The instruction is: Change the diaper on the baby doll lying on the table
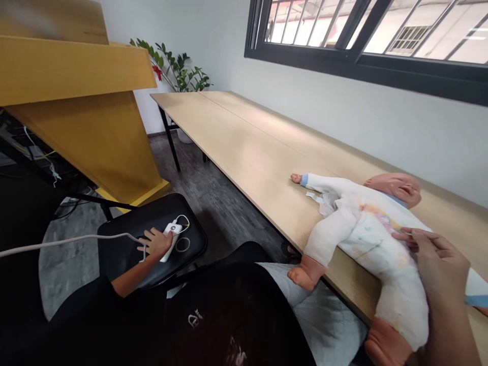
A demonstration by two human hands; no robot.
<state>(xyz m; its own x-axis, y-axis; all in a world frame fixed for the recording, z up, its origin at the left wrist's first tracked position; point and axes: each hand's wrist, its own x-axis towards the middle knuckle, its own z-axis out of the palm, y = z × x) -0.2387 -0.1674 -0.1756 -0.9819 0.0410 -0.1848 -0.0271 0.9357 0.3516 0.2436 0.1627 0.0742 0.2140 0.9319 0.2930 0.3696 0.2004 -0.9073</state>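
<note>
My left hand (pixel 155 245) is open, its fingers spread, resting over a white power bank (pixel 174 237) on a black chair seat. A short white cable (pixel 186 219) loops from the power bank. On my right, a baby doll (pixel 400 188) lies on its back on the table, its legs toward me. It wears a white printed top (pixel 341 187) and a white diaper (pixel 366 243). One diaper tab (pixel 314 197) sticks out loose at the hip. My right hand (pixel 438 259) is closed, fingertips pinching the diaper's waist edge; the exact grip is partly hidden.
The long wooden table (pixel 247 147) runs along the wall under a window (pixel 343 56). A wooden lectern (pixel 91 137) stands at left, a potted plant (pixel 183 71) behind. A beaded ring (pixel 183 245) lies on the chair seat (pixel 114 244). A pale cord (pixel 76 241) reaches my left hand.
</note>
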